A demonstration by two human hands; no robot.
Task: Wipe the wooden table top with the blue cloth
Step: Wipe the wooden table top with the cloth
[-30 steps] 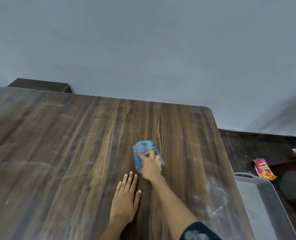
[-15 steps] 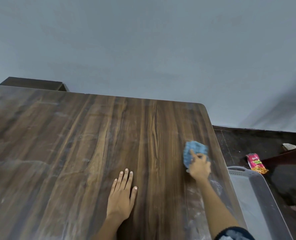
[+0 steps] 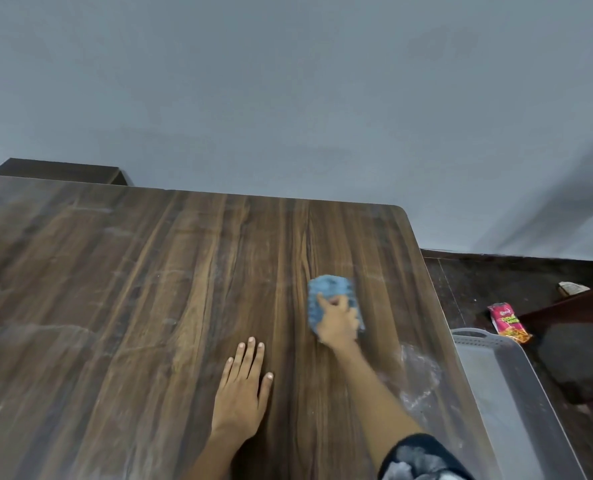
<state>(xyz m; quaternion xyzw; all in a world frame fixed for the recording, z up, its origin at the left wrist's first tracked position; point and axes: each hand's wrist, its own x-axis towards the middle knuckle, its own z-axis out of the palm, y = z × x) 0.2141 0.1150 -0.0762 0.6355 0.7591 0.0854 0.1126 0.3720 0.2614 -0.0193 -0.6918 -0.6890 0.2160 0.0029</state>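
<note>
- Two hands are working on the wooden table top (image 3: 132, 306): your right hand (image 3: 338, 323) is pressing down on the bunched blue cloth (image 3: 329, 289), fingers curled over it, in the right half of the table, and your left hand (image 3: 243, 386) is lying flat beside it with straight, spread fingers, holding nothing.
- One risk, in my judgement: you are wiping near the right edge, so the whitish residue patch (image 3: 420, 372) close to that edge may be getting pushed off the table and falling into the grey plastic tray (image 3: 517, 403) standing just beside it.
- Another risk: the cloth is crumpled small, so it is covering little surface, and pale streaks on the left part may be getting missed.
- The flat hand is perhaps picking up dust and smearing it where it is resting.
- Containers: the grey tray is showing nothing inside, as far as the view allows; its near end is cut off.
- A red snack packet (image 3: 508, 322) is lying on the dark floor (image 3: 478, 282), outside the tray, just beyond its far end.
</note>
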